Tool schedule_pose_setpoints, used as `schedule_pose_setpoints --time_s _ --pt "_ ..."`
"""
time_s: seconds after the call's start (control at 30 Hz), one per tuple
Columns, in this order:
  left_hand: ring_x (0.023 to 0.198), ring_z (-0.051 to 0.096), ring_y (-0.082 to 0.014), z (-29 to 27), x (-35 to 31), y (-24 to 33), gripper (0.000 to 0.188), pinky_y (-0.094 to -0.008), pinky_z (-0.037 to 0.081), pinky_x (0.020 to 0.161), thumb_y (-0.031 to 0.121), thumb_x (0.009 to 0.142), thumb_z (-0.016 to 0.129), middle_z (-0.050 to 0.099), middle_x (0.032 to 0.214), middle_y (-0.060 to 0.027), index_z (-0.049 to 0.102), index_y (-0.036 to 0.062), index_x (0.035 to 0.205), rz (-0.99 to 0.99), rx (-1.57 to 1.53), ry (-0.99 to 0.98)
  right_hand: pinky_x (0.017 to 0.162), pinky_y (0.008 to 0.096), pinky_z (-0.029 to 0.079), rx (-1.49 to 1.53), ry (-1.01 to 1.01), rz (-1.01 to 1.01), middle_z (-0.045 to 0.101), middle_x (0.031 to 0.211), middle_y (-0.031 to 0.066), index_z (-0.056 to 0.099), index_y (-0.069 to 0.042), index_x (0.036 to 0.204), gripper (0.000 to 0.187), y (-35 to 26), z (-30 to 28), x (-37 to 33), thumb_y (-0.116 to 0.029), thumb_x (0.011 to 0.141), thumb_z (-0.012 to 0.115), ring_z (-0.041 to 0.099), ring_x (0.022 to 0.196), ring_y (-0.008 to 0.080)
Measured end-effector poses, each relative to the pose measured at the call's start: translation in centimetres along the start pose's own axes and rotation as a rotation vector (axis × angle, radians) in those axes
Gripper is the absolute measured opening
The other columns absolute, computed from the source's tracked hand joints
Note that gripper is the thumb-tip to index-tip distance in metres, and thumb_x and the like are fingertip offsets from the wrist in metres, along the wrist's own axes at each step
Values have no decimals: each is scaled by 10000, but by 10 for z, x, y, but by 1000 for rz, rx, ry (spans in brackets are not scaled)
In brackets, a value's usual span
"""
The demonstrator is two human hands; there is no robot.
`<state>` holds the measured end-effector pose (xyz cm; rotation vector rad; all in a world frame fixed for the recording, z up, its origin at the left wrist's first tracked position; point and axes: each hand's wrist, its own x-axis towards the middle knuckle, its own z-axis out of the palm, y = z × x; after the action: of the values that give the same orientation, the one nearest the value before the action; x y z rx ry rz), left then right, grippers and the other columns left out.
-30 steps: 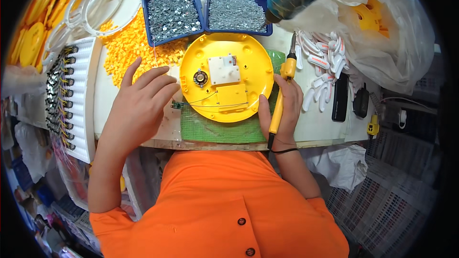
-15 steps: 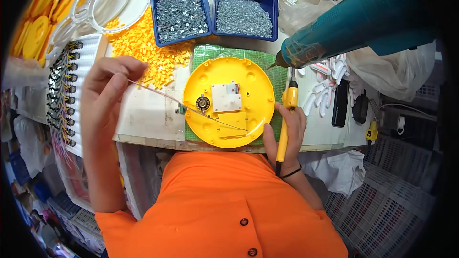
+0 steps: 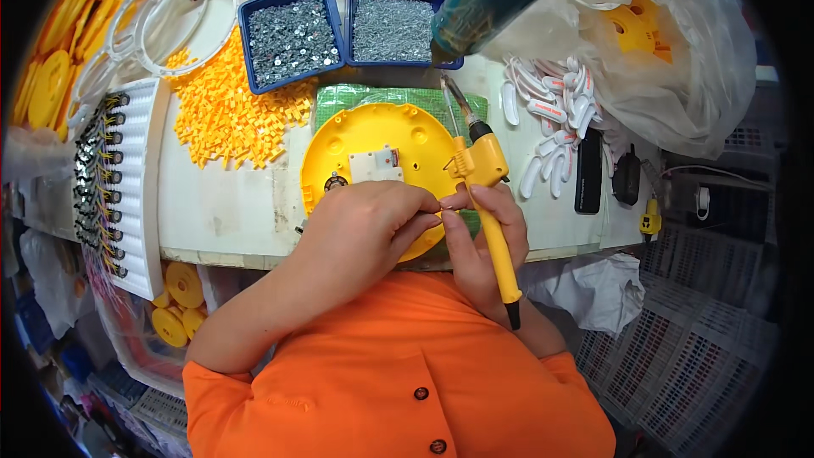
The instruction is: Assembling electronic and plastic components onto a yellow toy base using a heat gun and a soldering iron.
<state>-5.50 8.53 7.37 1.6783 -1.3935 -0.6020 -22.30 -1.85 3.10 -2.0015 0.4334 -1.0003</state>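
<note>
My left hand (image 3: 360, 225) reaches across a round yellow plastic cover (image 3: 428, 136). Its thumb and forefinger are pinched at the cover's right part, where a thin wire is barely visible. My right hand (image 3: 494, 246) meets those fingertips with its own thumb and forefinger, while a yellow soldering gun (image 3: 492, 161) rests in its grasp, metal tip pointing away from me. Inside the cover are a white box (image 3: 373, 165) and a small round speaker (image 3: 337, 181), partly behind my left hand. Under the cover lies a green mat (image 3: 339, 97).
Blue bins of small metal parts (image 3: 292, 38) and screws (image 3: 394, 30) stand behind, beside a heap of small yellow pieces (image 3: 233, 114). A teal power screwdriver (image 3: 500, 0) hangs overhead. White curved parts (image 3: 555, 106) lie right; a foam tray (image 3: 140, 178) with wired parts stands left.
My left hand has come from the left, where it held a wire stretched out, to meet my right fingertips over the cover. The soldering gun has been lifted and tilted; the view has shifted.
</note>
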Motion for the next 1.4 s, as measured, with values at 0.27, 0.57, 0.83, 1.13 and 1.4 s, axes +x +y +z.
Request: schedule_pose_setpoints --time_s 0.27,0.57,0.83,1.13,1.4 --pt "735 693 -242 -4 -1 4 99 -346 552 667 82 897 762 698 861 -111 705 35 964 -121 -119 -18 991 364 477 32 -92 50 647 1067 125 472 -41 1348 528 1 -4 -2 145 889 656 594 1028 207" --pt "795 636 -338 -32 13 -23 103 -426 514 734 98 899 725 634 859 -133 649 29 910 -139 12 129 610 270 532 -129 -133 51 661 819 89 509 80 1440 536 -3 -50 10 -209 996 587 612 642 144" --pt "864 649 -294 -14 15 -50 110 -429 447 789 163 881 726 677 871 -70 662 73 879 -56 314 140 719 250 509 34 -145 310 642 907 91 526 56 1291 414 -9 -51 -8 -58 907 628 603 762 111" --pt "866 648 -275 -9 14 -54 99 -407 423 804 157 880 726 680 878 -67 665 79 879 -50 315 163 634 276 535 -12 -93 259 697 810 103 633 46 1196 381 -11 -41 -6 -67 840 704 661 685 154" --pt "869 649 -271 -9 15 -52 98 -401 414 809 161 880 727 685 886 -67 670 80 879 -46 310 182 630 283 540 -26 -92 241 706 834 111 636 44 1193 387 -11 -42 -6 -49 824 704 669 690 161"
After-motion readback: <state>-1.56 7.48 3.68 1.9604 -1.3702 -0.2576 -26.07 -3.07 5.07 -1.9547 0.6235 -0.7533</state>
